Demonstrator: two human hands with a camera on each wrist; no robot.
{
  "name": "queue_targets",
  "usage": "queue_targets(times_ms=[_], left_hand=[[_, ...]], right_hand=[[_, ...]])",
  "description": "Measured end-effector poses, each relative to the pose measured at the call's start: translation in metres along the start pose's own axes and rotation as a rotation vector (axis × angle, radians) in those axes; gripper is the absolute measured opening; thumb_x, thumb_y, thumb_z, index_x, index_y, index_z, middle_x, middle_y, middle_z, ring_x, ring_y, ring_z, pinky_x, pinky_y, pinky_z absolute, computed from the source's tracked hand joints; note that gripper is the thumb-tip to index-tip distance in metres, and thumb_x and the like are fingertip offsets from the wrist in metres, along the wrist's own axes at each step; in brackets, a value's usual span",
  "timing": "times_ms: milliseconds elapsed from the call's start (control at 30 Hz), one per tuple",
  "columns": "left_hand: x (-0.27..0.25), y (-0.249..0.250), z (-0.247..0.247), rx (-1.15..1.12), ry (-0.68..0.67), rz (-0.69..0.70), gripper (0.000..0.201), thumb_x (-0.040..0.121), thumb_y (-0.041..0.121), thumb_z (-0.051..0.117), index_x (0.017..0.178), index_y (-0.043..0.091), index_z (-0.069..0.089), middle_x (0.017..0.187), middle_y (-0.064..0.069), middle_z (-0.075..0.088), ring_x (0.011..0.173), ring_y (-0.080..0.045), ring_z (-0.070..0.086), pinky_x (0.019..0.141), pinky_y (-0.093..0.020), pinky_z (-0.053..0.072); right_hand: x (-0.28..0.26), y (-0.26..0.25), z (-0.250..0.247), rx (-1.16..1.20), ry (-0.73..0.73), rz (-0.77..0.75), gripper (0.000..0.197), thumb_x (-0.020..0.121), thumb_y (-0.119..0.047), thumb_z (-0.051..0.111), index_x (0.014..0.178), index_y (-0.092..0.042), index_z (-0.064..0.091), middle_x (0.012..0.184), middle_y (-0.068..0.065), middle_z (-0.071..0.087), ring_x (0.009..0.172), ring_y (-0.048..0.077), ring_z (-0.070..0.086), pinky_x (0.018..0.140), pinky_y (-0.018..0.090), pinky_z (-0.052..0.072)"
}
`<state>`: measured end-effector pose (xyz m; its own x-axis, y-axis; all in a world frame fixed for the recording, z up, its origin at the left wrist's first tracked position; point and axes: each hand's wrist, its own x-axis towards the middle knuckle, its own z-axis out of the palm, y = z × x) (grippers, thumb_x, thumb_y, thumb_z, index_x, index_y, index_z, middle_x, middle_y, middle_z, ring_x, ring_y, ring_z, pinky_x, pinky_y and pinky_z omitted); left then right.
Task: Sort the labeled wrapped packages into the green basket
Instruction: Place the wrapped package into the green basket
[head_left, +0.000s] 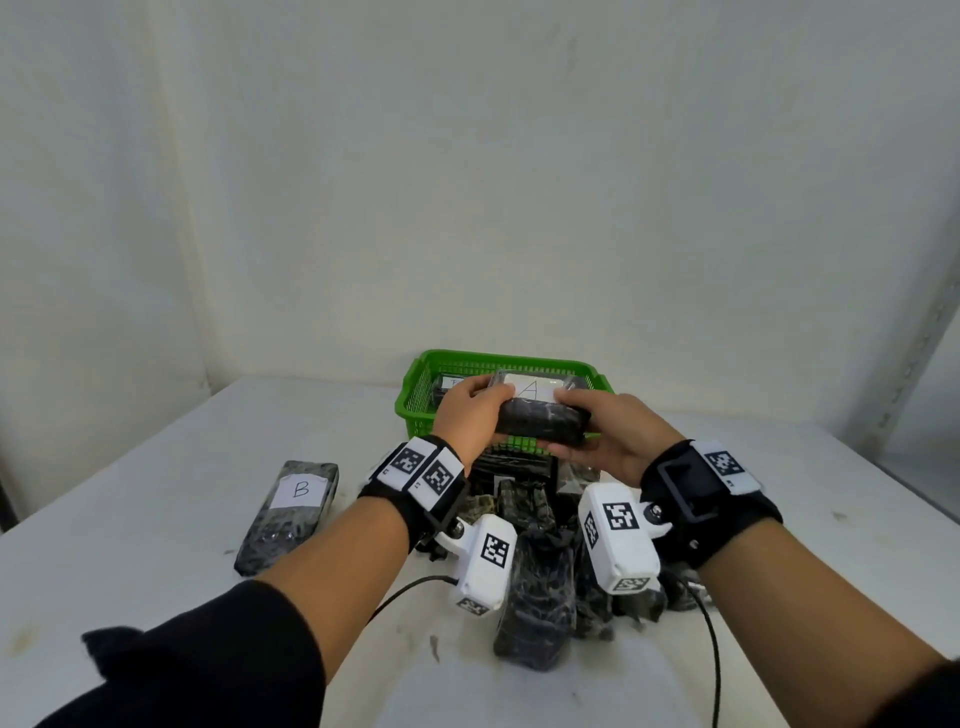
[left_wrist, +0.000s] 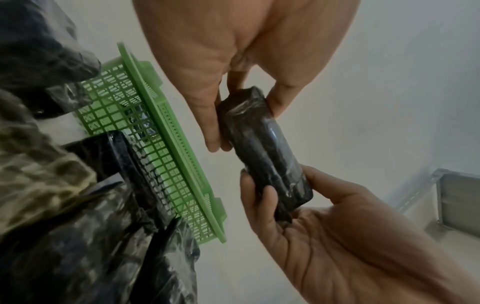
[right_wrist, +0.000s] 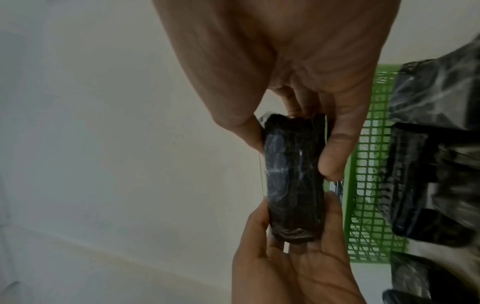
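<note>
White counter (head_left: 156, 467) fills the lower frame; at centre sits the green basket (head_left: 415, 400). Just above its near rim, the left hand (head_left: 467, 410) and right hand (head_left: 613, 436) each grip an end of the package labeled A (head_left: 540, 415), fingers curled round it. Slick wrap could slip if one hand lets go early. Only the head view shows the label; wrist views show thumbs underneath.

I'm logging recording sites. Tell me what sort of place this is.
Probably a plain sorting bench in a storeroom or workshop: a bare white table against a blank wall, a metal shelving upright at the right, and a green basket beside a pile of wrapped packages.
</note>
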<state>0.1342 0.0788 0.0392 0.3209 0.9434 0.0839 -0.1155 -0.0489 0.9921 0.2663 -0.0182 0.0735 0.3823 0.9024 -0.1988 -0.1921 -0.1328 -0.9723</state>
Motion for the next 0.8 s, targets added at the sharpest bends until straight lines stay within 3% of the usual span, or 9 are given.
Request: queue_targets(times_ms=[100,200,267,333,467,567,667,733,800], left_hand=[[0.020,0.008,-0.001,0.036,-0.013,-0.014,0.029,0.090,0.024,0.062,0.116,0.011,0.065,0.111,-0.014,0.068,0.098,-0.027,0.069,0.085,-0.048,0.059],[0.048,0.015,-0.006,0.198,0.039,0.017,0.019,0.076,0.036,0.062,0.077,0.019,0.070,0.088,-0.009,0.071,0.084,-0.026,0.067,0.085,-0.045,0.058],[0.067,0.021,-0.014,0.286,0.124,0.027,0.017,0.076,0.029,0.060,0.064,0.016,0.060,0.071,-0.006,0.059,0.068,-0.023,0.052,0.069,-0.030,0.049],[0.091,0.029,-0.021,0.380,0.197,-0.003,0.026,0.081,0.021,0.057,0.058,0.014,0.049,0.063,-0.004,0.049,0.063,-0.022,0.044,0.060,-0.028,0.035],[0.142,0.026,-0.037,0.472,0.281,-0.118,0.025,0.084,0.025,0.053,0.063,0.012,0.047,0.065,-0.004,0.053,0.060,-0.022,0.053,0.060,-0.027,0.040],[0.183,0.014,-0.042,0.549,0.282,-0.117,0.022,0.087,0.026,0.051,0.076,0.008,0.053,0.085,-0.006,0.058,0.080,-0.022,0.056,0.066,-0.027,0.043],[0.213,0.002,-0.041,0.839,0.214,-0.161,0.021,0.092,0.025,0.054,0.098,0.009,0.042,0.107,-0.011,0.052,0.096,-0.024,0.051,0.075,-0.029,0.037],[0.226,-0.003,-0.045,1.086,0.106,-0.165,0.024,0.085,0.016,0.059,0.103,0.016,0.042,0.103,-0.010,0.053,0.097,-0.031,0.056,0.082,-0.035,0.042],[0.232,-0.003,-0.050,1.235,0.010,-0.183,0.028,0.083,0.011,0.063,0.100,0.019,0.043,0.093,-0.007,0.049,0.089,-0.027,0.055,0.085,-0.036,0.047]], right_hand=[[0.019,-0.014,0.002,-0.033,0.047,-0.057,0.011,0.096,-0.009,0.071,0.101,-0.001,0.063,0.098,0.016,0.063,0.073,0.031,0.070,0.051,0.032,0.062],[0.045,-0.026,0.000,-0.060,0.073,-0.064,0.010,0.094,-0.007,0.073,0.095,-0.002,0.064,0.102,0.017,0.062,0.079,0.029,0.067,0.050,0.033,0.061],[0.060,-0.031,0.000,-0.081,0.079,-0.040,0.011,0.095,-0.007,0.073,0.091,-0.004,0.063,0.102,0.018,0.062,0.081,0.031,0.066,0.050,0.035,0.063],[0.082,-0.035,0.000,-0.109,0.093,-0.024,0.013,0.095,-0.008,0.073,0.091,-0.003,0.061,0.100,0.019,0.062,0.082,0.034,0.067,0.052,0.038,0.064],[0.135,-0.040,-0.004,-0.165,0.101,0.019,0.014,0.094,-0.009,0.074,0.093,-0.002,0.062,0.107,0.022,0.065,0.091,0.039,0.067,0.051,0.039,0.062],[0.175,-0.039,-0.006,-0.227,0.117,0.054,0.016,0.092,-0.011,0.077,0.092,-0.002,0.063,0.104,0.023,0.067,0.086,0.038,0.068,0.079,0.051,0.064],[0.217,-0.036,-0.009,-0.282,0.127,0.061,0.016,0.088,-0.010,0.077,0.095,-0.002,0.065,0.104,0.024,0.069,0.090,0.038,0.070,0.089,0.054,0.062],[0.245,-0.033,-0.009,-0.289,0.105,0.056,0.015,0.089,-0.011,0.074,0.099,-0.006,0.064,0.114,0.022,0.068,0.093,0.034,0.069,0.083,0.047,0.064],[0.258,-0.032,-0.005,-0.325,0.116,0.077,0.011,0.090,-0.010,0.073,0.089,-0.006,0.063,0.106,0.020,0.068,0.097,0.037,0.069,0.089,0.050,0.063]])
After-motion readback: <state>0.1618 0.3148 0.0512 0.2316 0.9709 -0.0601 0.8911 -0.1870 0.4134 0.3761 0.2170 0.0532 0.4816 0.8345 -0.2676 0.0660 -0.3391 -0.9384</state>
